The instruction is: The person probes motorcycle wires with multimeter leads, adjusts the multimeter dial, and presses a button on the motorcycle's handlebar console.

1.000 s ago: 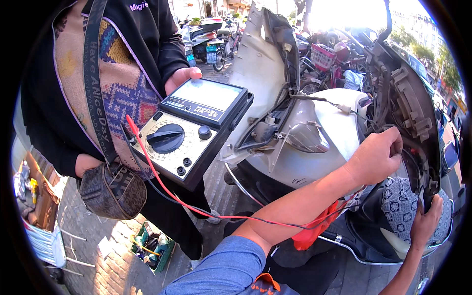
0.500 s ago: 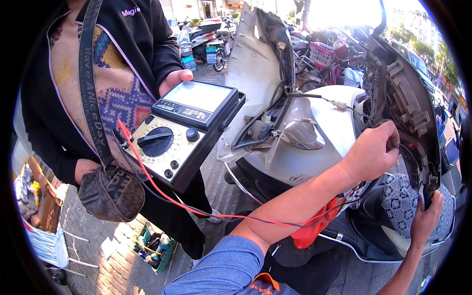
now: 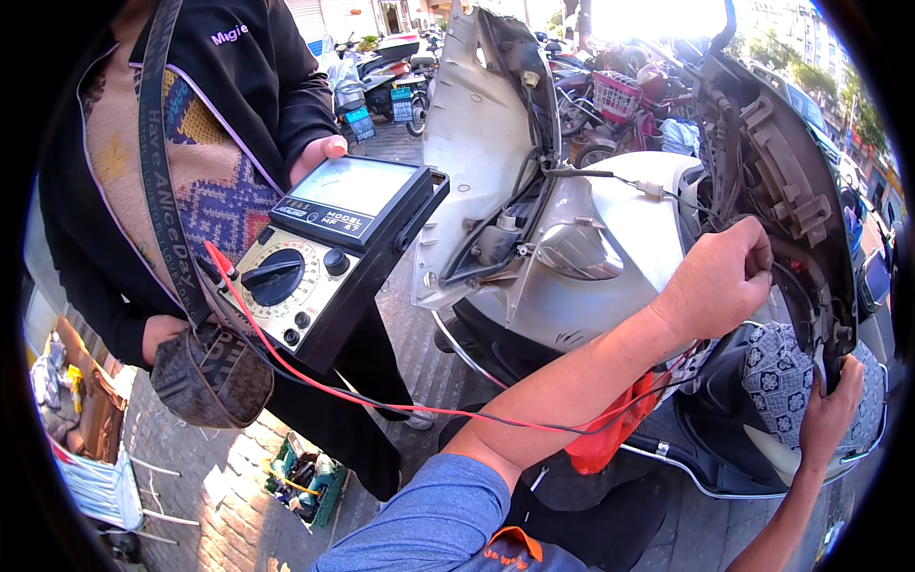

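Note:
My left hand (image 3: 720, 276) is closed in a pinch in front of the scooter's opened front; whatever is between its fingertips is hidden. Lower right, my right hand (image 3: 831, 408) has its fingers closed around the lower end of a dark plastic scooter panel (image 3: 786, 186). A standing person holds an analog multimeter (image 3: 310, 262) at the left, its dial facing up. From it a red test lead (image 3: 381, 404) and a black test lead (image 3: 348, 393) sag across, passing by my left forearm toward the scooter; their far ends are hidden.
The silver scooter body (image 3: 624, 238) has a pale panel (image 3: 477, 162) swung up, with wiring and a connector (image 3: 653, 189) exposed. A red bag (image 3: 610, 429) hangs below my left forearm. A green crate of tools (image 3: 305, 481) stands on the paving. Parked scooters (image 3: 391, 76) line the back.
The view has shifted slightly, so the multimeter and scooter sit a little further left. My left hand keeps its pinch and my right hand stays at the panel's lower end.

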